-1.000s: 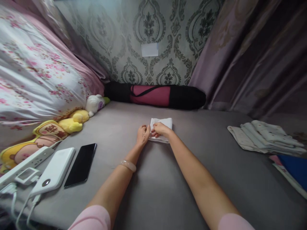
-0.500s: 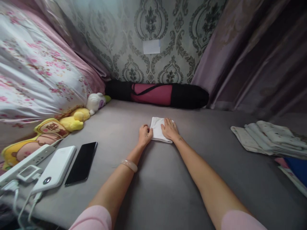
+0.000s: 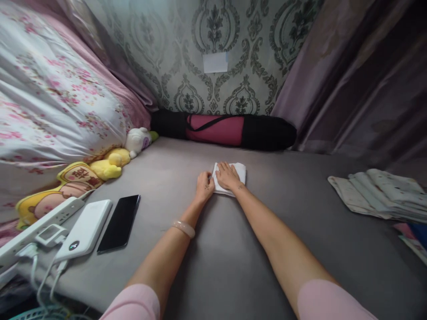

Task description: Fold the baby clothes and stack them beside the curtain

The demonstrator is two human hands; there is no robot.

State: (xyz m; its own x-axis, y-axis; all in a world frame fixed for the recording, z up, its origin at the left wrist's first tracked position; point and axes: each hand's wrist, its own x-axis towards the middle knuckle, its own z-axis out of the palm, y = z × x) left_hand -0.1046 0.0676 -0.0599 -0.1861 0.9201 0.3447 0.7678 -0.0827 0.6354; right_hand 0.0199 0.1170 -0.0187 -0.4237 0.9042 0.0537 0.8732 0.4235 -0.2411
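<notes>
A small folded white cloth (image 3: 239, 171) lies on the grey bed sheet, in front of both my arms. My right hand (image 3: 227, 176) rests flat on its left part, fingers stretched out and close together. At the cloth's left edge is my left hand (image 3: 204, 186), fingers curled and closed at that edge; the fingertips are partly hidden. A pale bangle (image 3: 183, 229) circles my left wrist.
Behind lies a long black and pink bag (image 3: 215, 130) against the wall. Folded cloths (image 3: 383, 193) are stacked at right. On the left are a phone (image 3: 119, 223), a power bank (image 3: 84, 229), a power strip (image 3: 40, 231) with cables, and plush toys (image 3: 106, 166).
My right hand has slid left across the cloth, from its right part to its left part near my left hand. The view has shifted slightly.
</notes>
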